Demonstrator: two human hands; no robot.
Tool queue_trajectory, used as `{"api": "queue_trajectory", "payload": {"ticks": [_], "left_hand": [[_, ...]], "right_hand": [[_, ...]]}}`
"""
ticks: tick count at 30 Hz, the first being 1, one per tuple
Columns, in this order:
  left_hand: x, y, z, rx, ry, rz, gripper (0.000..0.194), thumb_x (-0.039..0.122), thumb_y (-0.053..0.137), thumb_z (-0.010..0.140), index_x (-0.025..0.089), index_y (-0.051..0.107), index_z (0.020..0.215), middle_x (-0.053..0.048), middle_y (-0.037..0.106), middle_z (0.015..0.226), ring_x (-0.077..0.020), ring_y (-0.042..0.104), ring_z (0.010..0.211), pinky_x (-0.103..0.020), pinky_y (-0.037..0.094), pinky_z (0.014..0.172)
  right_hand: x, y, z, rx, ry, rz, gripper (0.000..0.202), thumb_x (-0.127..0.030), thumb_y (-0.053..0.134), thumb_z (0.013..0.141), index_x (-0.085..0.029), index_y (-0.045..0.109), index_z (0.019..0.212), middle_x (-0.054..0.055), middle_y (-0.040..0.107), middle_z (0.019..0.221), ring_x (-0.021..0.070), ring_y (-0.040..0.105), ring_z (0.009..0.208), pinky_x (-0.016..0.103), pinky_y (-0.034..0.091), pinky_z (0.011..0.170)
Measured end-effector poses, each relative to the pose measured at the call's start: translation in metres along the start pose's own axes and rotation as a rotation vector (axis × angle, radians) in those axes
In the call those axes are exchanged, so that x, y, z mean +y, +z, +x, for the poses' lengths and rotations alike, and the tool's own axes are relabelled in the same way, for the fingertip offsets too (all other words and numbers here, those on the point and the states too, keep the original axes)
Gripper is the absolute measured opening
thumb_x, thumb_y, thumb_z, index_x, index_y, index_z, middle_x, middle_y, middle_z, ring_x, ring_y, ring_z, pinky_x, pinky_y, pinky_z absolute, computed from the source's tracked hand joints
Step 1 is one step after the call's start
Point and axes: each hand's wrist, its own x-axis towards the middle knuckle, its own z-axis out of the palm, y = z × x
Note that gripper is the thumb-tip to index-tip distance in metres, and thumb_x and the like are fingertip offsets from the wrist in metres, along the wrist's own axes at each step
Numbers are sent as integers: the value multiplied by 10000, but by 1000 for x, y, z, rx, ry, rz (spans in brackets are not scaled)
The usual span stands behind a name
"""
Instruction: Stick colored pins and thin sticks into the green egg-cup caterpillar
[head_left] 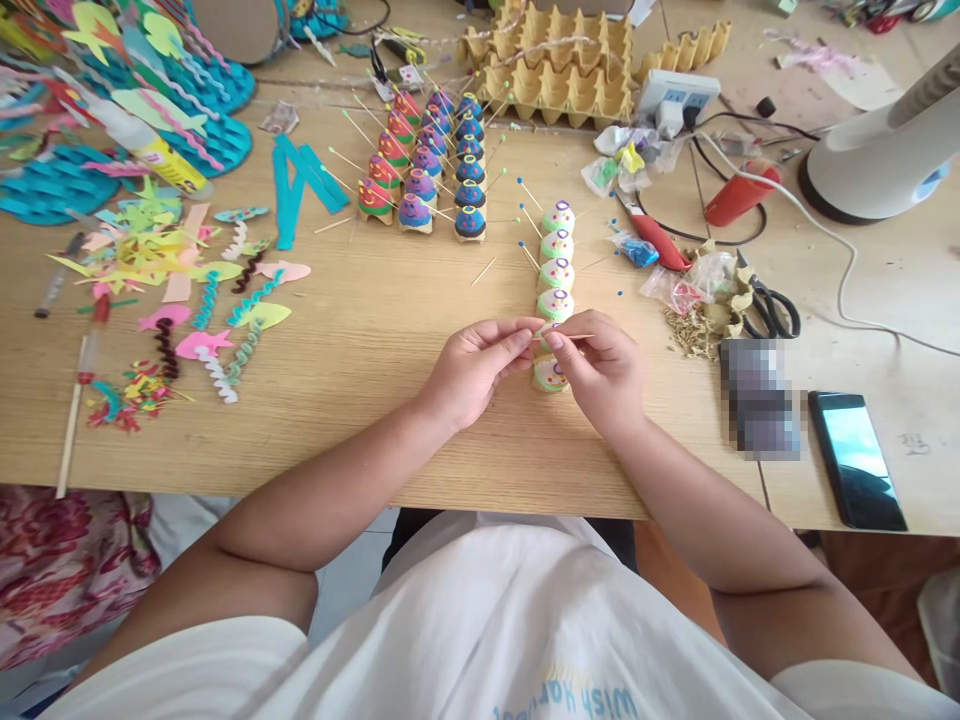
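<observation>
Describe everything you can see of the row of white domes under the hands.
The row of white domes stands upright on the wooden table, running away from the person. Its tops are matte white with green rims and small coloured dots; tan, carton-like edges show beneath. Purple rings sit on top of the domes. Thin sticks with blue or green tips slant out leftward at the far end. The left hand and right hand partly hide the near end.
</observation>
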Motion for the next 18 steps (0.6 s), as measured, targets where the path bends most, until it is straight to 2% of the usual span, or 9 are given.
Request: {"api": "queue_trajectory", "payload": {"ticks": [5, 11, 15, 18], "left_hand": [[0, -1, 3, 87, 50, 29, 204, 281, 913, 754, 206, 832, 926, -3, 798, 822, -89, 706, 755, -195, 551, 717], [1, -4, 4, 7, 46, -29, 290, 246, 893, 777, 241, 807, 1053, 30, 785, 818, -62, 708, 729, -164, 557, 705], [5, -4, 4, -2, 3, -23, 262, 241, 838, 840, 230, 778, 1094, 24, 786, 819, -62, 717, 720, -160, 559, 707], [7, -2, 4, 10, -49, -57, 198, 207, 815, 863, 209, 773, 1057, 19, 788, 815, -59, 722, 706, -152, 561, 700]], "right_hand": [[1, 0, 0, 79, 60, 60, 354, -535, 713, 953, -224, 698, 783, 5, 682, 748, 135, 604, 703, 308, 487, 673], [-2, 1, 2, 121, 157, 147, 436, -647, 716, 905, -225, 690, 797, -6, 691, 753, 121, 617, 679, 278, 499, 625], [-3, 1, 1, 118, 160, 165, 418, -628, 725, 909, -222, 692, 810, -8, 690, 757, 115, 618, 682, 271, 505, 633], [-3, 1, 1, 112, 140, 160, 411, -618, 717, 919, -222, 688, 812, -3, 693, 764, 121, 628, 698, 276, 516, 649]]}}
